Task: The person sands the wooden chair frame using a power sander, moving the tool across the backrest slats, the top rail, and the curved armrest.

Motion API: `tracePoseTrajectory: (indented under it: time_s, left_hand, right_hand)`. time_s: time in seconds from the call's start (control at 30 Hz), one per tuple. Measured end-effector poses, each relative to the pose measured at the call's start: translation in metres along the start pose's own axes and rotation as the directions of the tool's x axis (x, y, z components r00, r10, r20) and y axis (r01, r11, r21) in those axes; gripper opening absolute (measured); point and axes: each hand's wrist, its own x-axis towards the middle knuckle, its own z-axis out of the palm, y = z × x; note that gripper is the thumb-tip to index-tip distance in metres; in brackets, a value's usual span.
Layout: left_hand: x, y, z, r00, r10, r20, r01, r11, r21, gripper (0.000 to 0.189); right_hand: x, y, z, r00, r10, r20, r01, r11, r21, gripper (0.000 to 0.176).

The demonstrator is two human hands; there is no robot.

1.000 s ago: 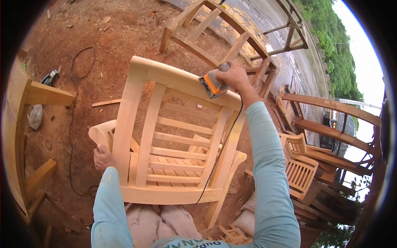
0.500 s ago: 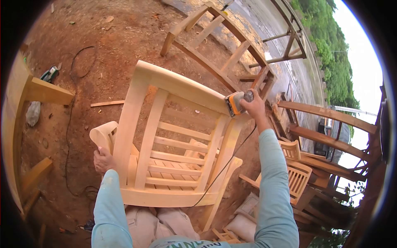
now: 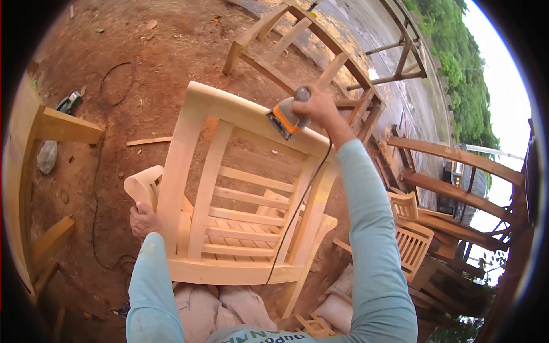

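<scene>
A pale wooden chair with a slatted back and seat stands tilted in front of me. My left hand is wrapped round its armrest at the left. An orange and grey power sander rests on the broad top rail of the backrest, near its middle. My right hand grips the sander's body from the right. From the sander a black cord runs down across the chair's slats to the lower rail.
At the left edge is a large wooden frame, with a green tool on the dirt beside it. A bare wooden frame stands beyond the chair. More slatted chairs and beams are at the right. A thin wood strip lies left.
My right hand has moved the sander leftward along the top rail, from near its right corner towards the middle. The cord has shifted with it. My left hand stays on the armrest.
</scene>
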Motion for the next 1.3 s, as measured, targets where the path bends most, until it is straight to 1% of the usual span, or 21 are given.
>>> tracePoseTrajectory:
  time_s: [0.03,0.07,0.1,0.2,0.3,0.4,0.43,0.47,0.5,0.6,0.67,0.73,0.77,0.83,0.9,1.0,1.03,1.13,1.23,1.3]
  left_hand:
    - [0.000,0.002,-0.001,1.000,-0.017,0.013,0.017,1.000,0.011,0.048]
    - [0.000,0.001,0.000,1.000,-0.012,0.018,0.012,1.000,0.001,0.048]
    - [0.001,0.000,0.001,1.000,-0.008,0.020,0.008,1.000,-0.007,0.048]
    - [0.001,-0.001,0.000,1.000,-0.005,0.030,0.006,1.000,-0.015,0.047]
    - [0.001,0.000,-0.003,0.999,0.005,0.035,-0.004,1.000,-0.019,0.046]
    - [0.000,0.003,-0.006,0.999,0.009,0.032,-0.008,0.999,-0.036,0.045]
    - [0.000,0.003,-0.006,1.000,0.006,0.026,-0.005,0.999,-0.040,0.044]
    - [0.001,0.002,-0.005,1.000,0.008,0.026,-0.007,0.999,-0.032,0.044]
    - [0.001,0.001,-0.004,1.000,0.011,0.026,-0.011,1.000,-0.024,0.044]
    - [0.001,-0.001,0.000,1.000,0.010,0.018,-0.010,1.000,0.008,0.044]
    - [0.001,-0.003,0.002,1.000,0.017,0.012,-0.017,1.000,0.013,0.044]
    - [0.002,-0.004,0.004,0.999,0.033,0.010,-0.033,0.999,-0.001,0.044]
    - [0.001,-0.004,0.003,1.000,0.029,0.011,-0.029,1.000,-0.005,0.045]
    - [0.001,-0.002,0.001,1.000,0.023,0.011,-0.023,1.000,-0.015,0.045]
    - [0.002,-0.004,0.003,1.000,0.020,0.017,-0.020,1.000,-0.023,0.046]
    - [0.002,-0.003,0.003,1.000,0.012,0.022,-0.011,1.000,-0.029,0.047]
    - [0.001,-0.003,0.002,1.000,0.007,0.025,-0.006,1.000,-0.029,0.048]
    - [0.002,-0.003,0.000,0.999,0.008,0.033,-0.007,1.000,-0.028,0.046]
    - [0.002,-0.003,0.002,1.000,0.025,-0.002,-0.025,1.000,0.005,0.044]
    - [0.002,-0.005,0.006,0.999,0.033,-0.016,-0.033,0.999,0.000,0.042]
  right_hand:
    - [-0.012,0.009,0.008,0.989,-0.128,-0.080,0.126,0.992,-0.022,0.070]
    - [-0.025,0.018,0.015,0.954,-0.256,-0.154,0.250,0.967,-0.053,0.068]
    - [-0.043,0.020,0.012,0.945,-0.285,-0.160,0.283,0.958,-0.039,0.066]
    - [-0.068,0.061,0.014,0.915,-0.307,-0.262,0.289,0.952,-0.103,0.066]
    - [-0.084,0.111,0.015,0.905,-0.250,-0.345,0.217,0.967,-0.130,0.067]
    - [-0.080,0.151,0.009,0.920,-0.117,-0.375,0.109,0.993,-0.044,0.068]
    - [-0.076,0.152,0.001,0.942,-0.004,-0.335,0.003,1.000,-0.004,0.066]
    - [-0.060,0.167,-0.002,0.952,-0.052,-0.303,0.015,0.992,-0.124,0.066]
    - [-0.034,0.199,0.000,0.960,-0.095,-0.264,0.029,0.970,-0.242,0.066]
    - [-0.014,0.145,-0.016,0.993,0.045,-0.110,-0.070,0.969,-0.239,0.068]
    - [0.019,0.110,-0.014,0.963,0.247,-0.109,-0.257,0.963,-0.086,0.067]
    - [0.022,0.052,-0.022,0.959,0.268,0.092,-0.273,0.961,0.049,0.067]
    - [0.020,0.022,-0.026,0.949,0.246,0.198,-0.275,0.951,0.139,0.067]
    - [0.028,-0.001,-0.017,0.954,0.171,0.247,-0.217,0.961,0.170,0.069]
    - [0.037,-0.011,-0.007,0.986,0.080,0.149,-0.087,0.995,0.042,0.071]
    - [0.007,-0.012,-0.001,0.991,-0.128,0.047,0.128,0.992,-0.009,0.071]
    - [0.002,-0.001,0.001,0.990,-0.136,0.041,0.137,0.990,-0.029,0.072]
    - [-0.018,0.034,-0.011,0.992,-0.123,0.033,0.124,0.992,-0.014,0.074]
    - [-0.016,0.086,-0.025,0.999,-0.023,0.043,0.028,0.991,-0.127,0.077]
    - [0.004,0.136,-0.024,0.993,0.117,0.017,-0.116,0.991,-0.068,0.076]
